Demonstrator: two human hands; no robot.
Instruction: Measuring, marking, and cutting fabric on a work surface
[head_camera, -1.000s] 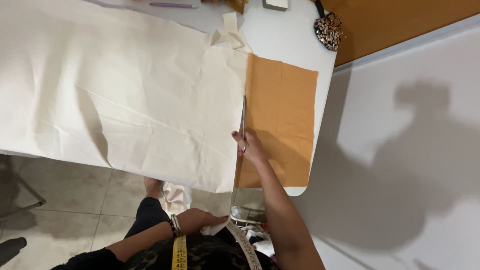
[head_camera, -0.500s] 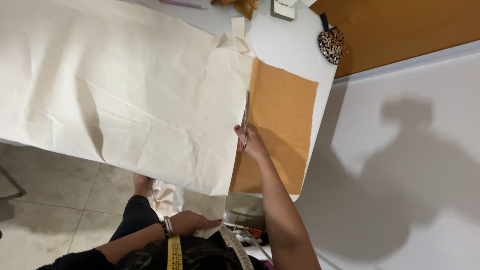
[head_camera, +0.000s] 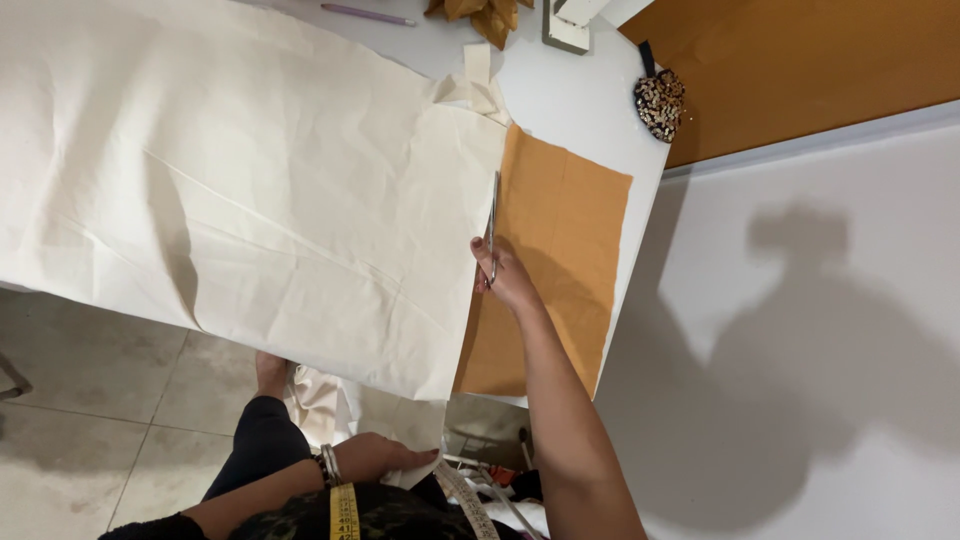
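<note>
A large cream fabric sheet (head_camera: 250, 190) covers most of the white table (head_camera: 590, 90) and hangs over its near edge. Beside it lies an orange-brown paper sheet (head_camera: 560, 220). My right hand (head_camera: 510, 280) grips a pair of scissors (head_camera: 492, 225), whose blades point away along the cream fabric's right edge where it meets the orange sheet. My left hand (head_camera: 385, 455) is low, below the table, touching a piece of cream cloth by my lap. A yellow measuring tape (head_camera: 345, 510) hangs at my chest.
At the table's far end lie fabric scraps (head_camera: 478, 90), a purple pen (head_camera: 365, 14), brown paper bits (head_camera: 480, 14), a small framed object (head_camera: 565, 28) and a spotted pouch (head_camera: 659, 103). An orange wall panel (head_camera: 800, 60) stands to the right. Tiled floor (head_camera: 90, 390) lies below left.
My right hand and the scissors have held their place at the fabric's right edge. The view has shifted down slightly. My left hand stays low by my lap.
</note>
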